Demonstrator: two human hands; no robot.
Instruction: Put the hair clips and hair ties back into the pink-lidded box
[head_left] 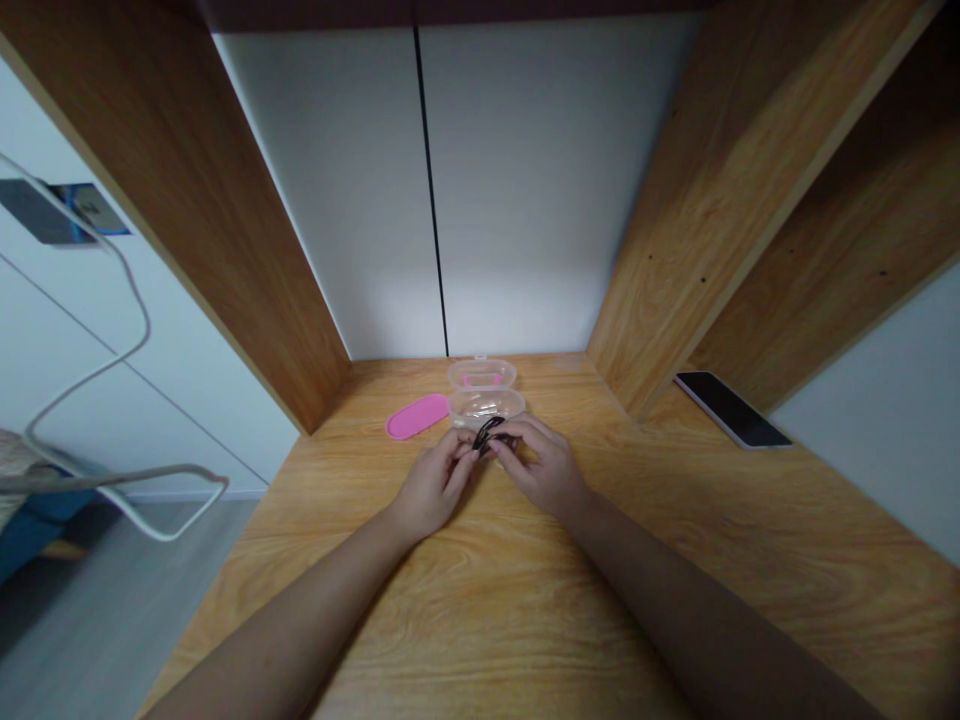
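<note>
Between my two hands is a small bundle of thin black cable [489, 432], looped over itself. My left hand [437, 480] pinches its left side between thumb and fingers. From the right, my right hand [546, 462] grips the other side, also closed. Just beyond my fingers stands a clear plastic case [504, 402] with its lid [481, 372] hinged back; a pink strip shows through the lid. To the left of the case a flat pink oval piece [417, 416] lies on the wood. My fingers hide part of the cable and the near edge of the case.
A dark-screened phone or tablet [733, 410] lies at the right of the wooden desk [480, 630]. Wooden side panels [247, 230] rise left and right, with a white back panel [517, 200] behind. A white cable [142, 310] hangs at the far left.
</note>
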